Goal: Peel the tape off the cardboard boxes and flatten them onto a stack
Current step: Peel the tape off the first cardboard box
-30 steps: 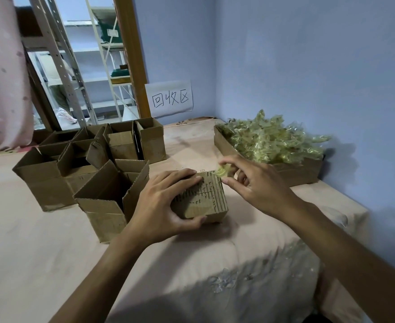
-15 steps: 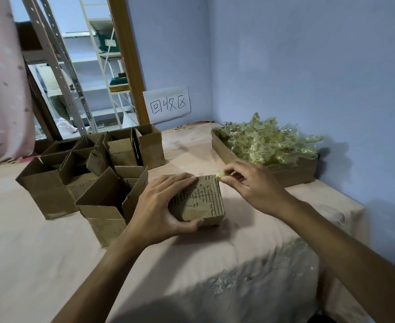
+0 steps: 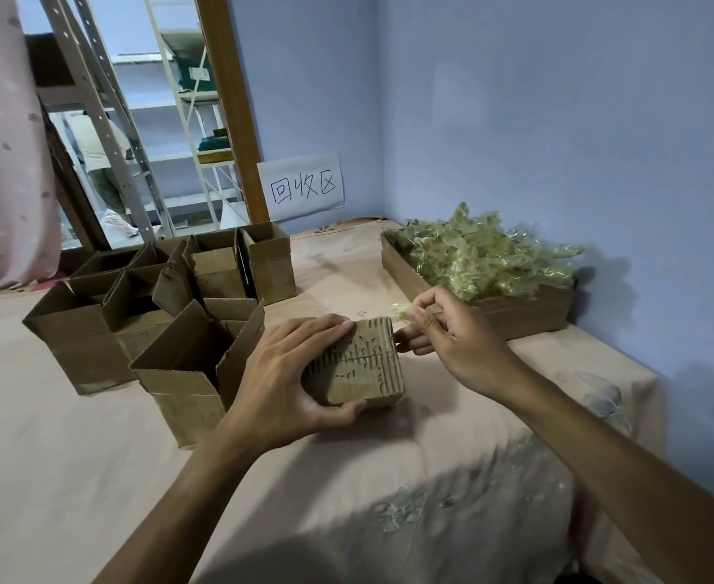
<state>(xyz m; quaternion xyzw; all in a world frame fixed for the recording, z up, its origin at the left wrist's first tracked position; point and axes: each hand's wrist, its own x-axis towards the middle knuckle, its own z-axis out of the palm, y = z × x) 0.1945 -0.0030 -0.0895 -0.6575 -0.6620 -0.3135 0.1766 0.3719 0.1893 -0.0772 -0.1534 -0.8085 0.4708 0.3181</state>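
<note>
A single wide-angle view from the person's head looks forward and down, close over the left hand (image 3: 287, 373) and right hand (image 3: 460, 343). It faces the far corner of pale blue walls (image 3: 557, 120).

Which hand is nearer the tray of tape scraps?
Right. The right hand pinches a tape scrap just in front of the tray; the left hand grips the box, farther to the left.
</note>
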